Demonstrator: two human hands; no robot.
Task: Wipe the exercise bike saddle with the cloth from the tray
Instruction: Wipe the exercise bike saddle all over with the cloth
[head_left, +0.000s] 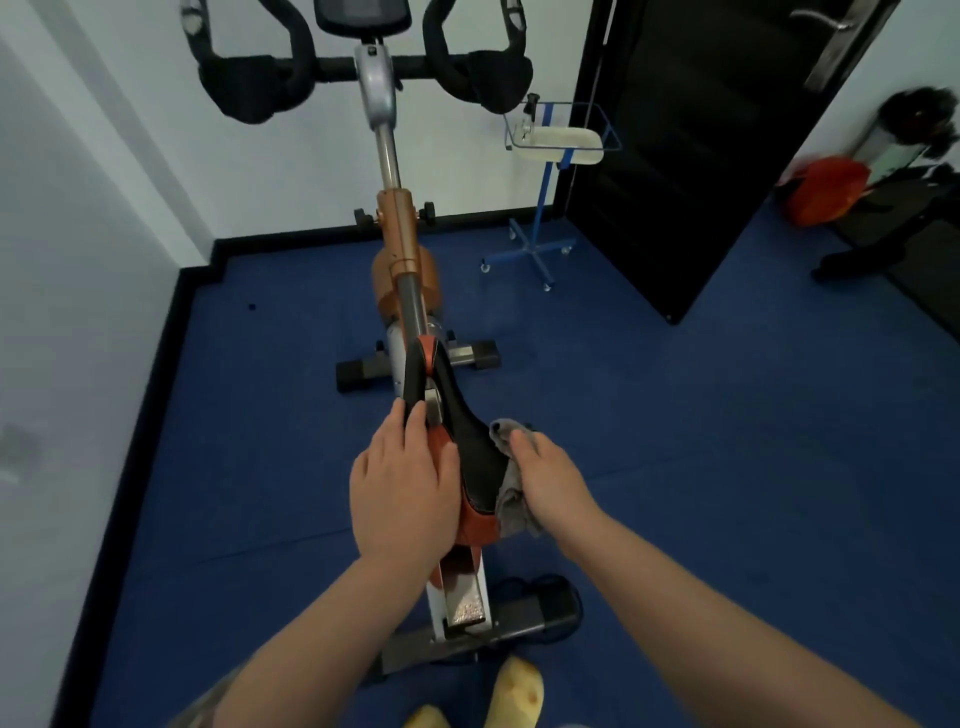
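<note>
The black and orange saddle (470, 447) of the exercise bike sits in the middle of the view, nose pointing away from me. My left hand (402, 483) lies flat over its left side, fingers gripping the edge. A grey cloth (511, 499) is pressed against the saddle's right side by my right hand (550, 480), which is closed on it. The white tray (566, 143) rests in a blue wire stand near the far wall, to the right of the handlebars.
The bike's handlebars (363, 67) and orange frame post (400, 234) stand ahead. The blue tray stand's wheeled base (535, 257) is on the blue floor to the right. A black door (691, 156) stands open on the right. White walls close the left side.
</note>
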